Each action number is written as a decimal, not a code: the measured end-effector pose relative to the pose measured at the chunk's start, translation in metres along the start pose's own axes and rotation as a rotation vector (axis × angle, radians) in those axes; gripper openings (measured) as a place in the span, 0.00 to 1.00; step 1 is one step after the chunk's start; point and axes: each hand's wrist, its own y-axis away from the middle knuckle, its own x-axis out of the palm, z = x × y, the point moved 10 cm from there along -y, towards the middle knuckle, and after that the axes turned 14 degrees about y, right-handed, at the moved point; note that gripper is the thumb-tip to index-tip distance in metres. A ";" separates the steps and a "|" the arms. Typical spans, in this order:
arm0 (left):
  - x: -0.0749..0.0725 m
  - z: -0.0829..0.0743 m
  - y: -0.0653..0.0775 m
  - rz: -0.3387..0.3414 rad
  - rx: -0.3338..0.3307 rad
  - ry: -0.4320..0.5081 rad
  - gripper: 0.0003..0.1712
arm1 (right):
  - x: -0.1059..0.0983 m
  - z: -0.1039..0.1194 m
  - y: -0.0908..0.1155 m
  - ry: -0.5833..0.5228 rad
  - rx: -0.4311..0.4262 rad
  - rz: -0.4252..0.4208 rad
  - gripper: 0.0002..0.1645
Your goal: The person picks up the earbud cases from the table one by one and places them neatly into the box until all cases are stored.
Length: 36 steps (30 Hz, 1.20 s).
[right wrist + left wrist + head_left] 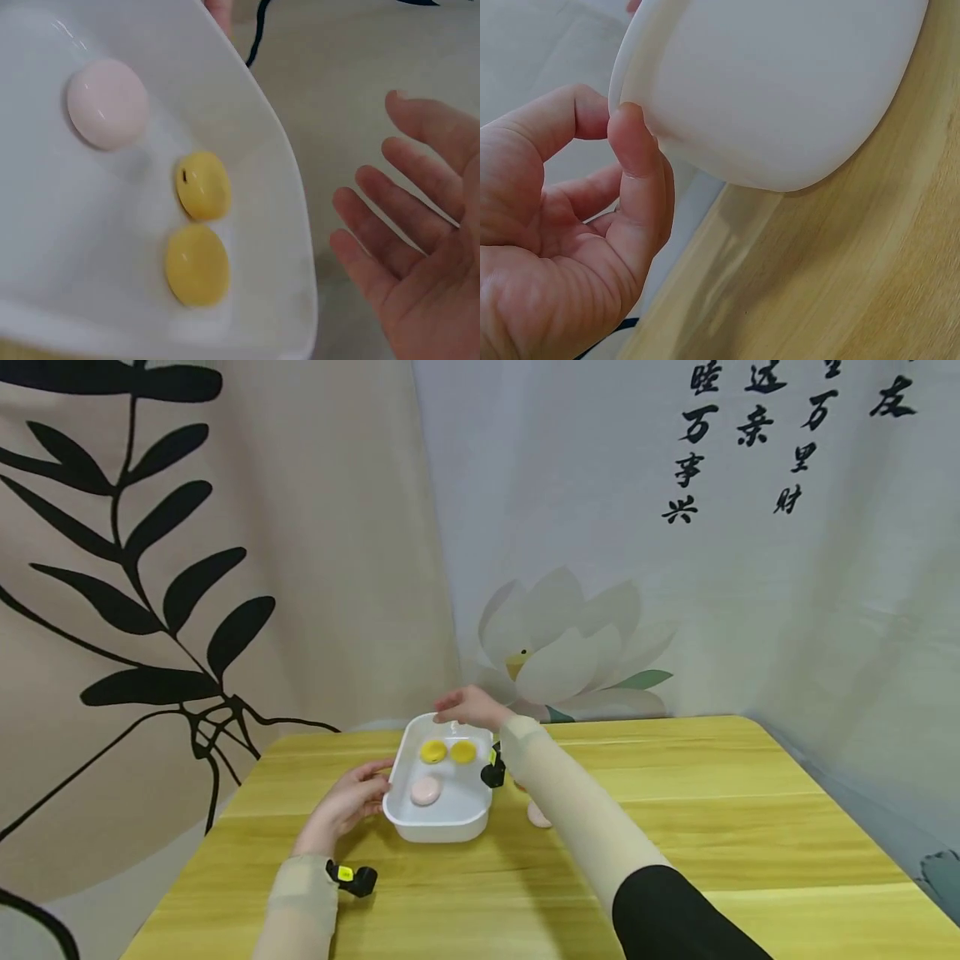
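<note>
A white rectangular container (441, 832) with rounded corners is at the table's far left-centre. Two round yellow pieces (462, 752) lie side by side toward its far end, and a smooth pink round piece (426, 791) sits nearer its front. My left hand (357, 799) pinches the container's left rim between thumb and finger, plain in the left wrist view. Over the far right corner is my right hand (474, 707). In the right wrist view its fingers (405, 206) are extended and apart from the rim, holding nothing.
Right of the container, a second pink piece (537, 816) lies on the wooden table (720, 827), partly covered by the right forearm. A small orange-brown bit shows just behind it. Printed curtains (337, 527) hang behind the table's back edge.
</note>
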 end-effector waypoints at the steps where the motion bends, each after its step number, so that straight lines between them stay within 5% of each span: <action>1: -0.001 0.001 0.000 -0.005 -0.003 -0.002 0.33 | -0.004 -0.002 0.001 0.001 0.007 -0.002 0.23; 21: 0.002 0.001 0.002 0.023 -0.024 -0.027 0.36 | -0.097 -0.051 0.039 0.028 0.039 -0.135 0.27; 36: -0.001 0.001 0.001 0.022 -0.029 -0.039 0.35 | -0.110 -0.083 0.051 -0.011 0.074 -0.174 0.27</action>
